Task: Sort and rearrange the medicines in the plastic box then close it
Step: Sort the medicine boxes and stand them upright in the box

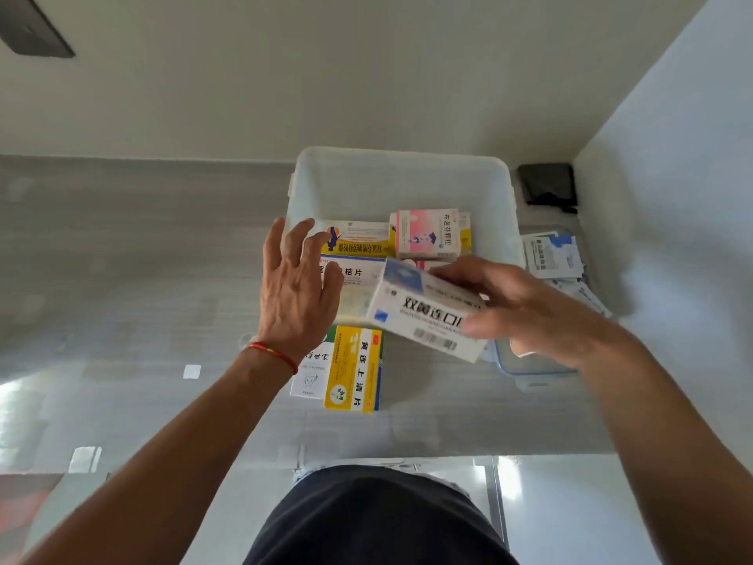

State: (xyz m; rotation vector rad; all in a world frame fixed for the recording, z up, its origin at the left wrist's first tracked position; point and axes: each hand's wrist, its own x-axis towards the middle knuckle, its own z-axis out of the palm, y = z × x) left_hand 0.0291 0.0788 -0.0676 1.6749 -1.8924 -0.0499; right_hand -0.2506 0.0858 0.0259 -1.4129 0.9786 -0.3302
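A translucent plastic box point(401, 177) stands open on the counter with several medicine cartons inside, among them a pink and white carton point(426, 233) and a yellow one point(358, 244). My right hand point(525, 309) grips a large white and blue carton point(423, 314), tilted over the box's near edge. Fingers spread, my left hand point(295, 287) hovers over the box's near left corner and holds nothing. A yellow carton point(354, 369) and a white carton point(313, 373) lie on the counter just in front of the box.
The box's clear lid point(533, 371) with blue trim lies to the right, with loose sachets and leaflets point(554, 254) on it. A dark object point(548, 187) sits in the far right corner. White walls close in at the back and right.
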